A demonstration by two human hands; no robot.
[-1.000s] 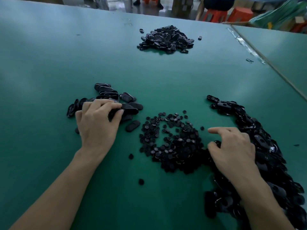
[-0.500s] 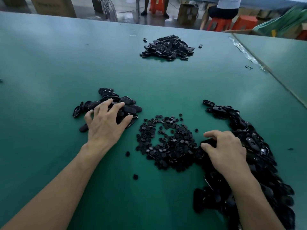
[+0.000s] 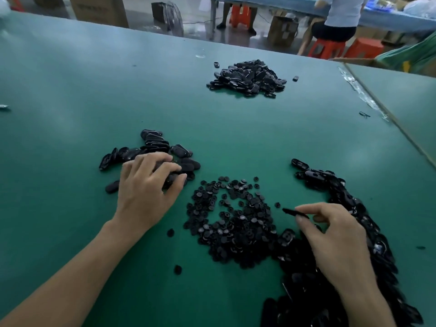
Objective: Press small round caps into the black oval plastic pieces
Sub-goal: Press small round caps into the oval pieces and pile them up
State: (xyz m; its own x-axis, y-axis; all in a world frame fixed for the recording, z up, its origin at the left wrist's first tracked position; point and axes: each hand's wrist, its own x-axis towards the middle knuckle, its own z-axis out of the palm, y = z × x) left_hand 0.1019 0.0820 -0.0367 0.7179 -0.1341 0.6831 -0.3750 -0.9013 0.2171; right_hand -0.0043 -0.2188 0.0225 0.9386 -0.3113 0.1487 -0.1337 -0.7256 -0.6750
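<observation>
Our right fingers (image 3: 313, 207) and thumb pinch one black oval piece (image 3: 293, 212) by its end. It sticks out edge-on and is held raised just off the right edge of the heap of small round caps (image 3: 236, 223), which lies on the green table (image 3: 70, 90). Our right hand (image 3: 337, 241) hangs over the long pile of oval pieces (image 3: 342, 192) that curves along the right side of the heap and touches it on its near right. To the left of the heap, our left hand (image 3: 146, 197) rests palm-down on a smaller cluster of oval pieces (image 3: 153, 147). Its fingers (image 3: 151, 161) are spread and loosely bent, their tips lying on top of the pieces. We cannot tell whether any one piece is caught under the palm. Two stray caps (image 3: 170, 232) sit apart on the near left of the heap. Well beyond the heap, toward the far edge, lies a third mound of black pieces (image 3: 247, 77). Past it a person (image 3: 339, 17) sits on a red stool (image 3: 326, 47), back turned to us.
</observation>
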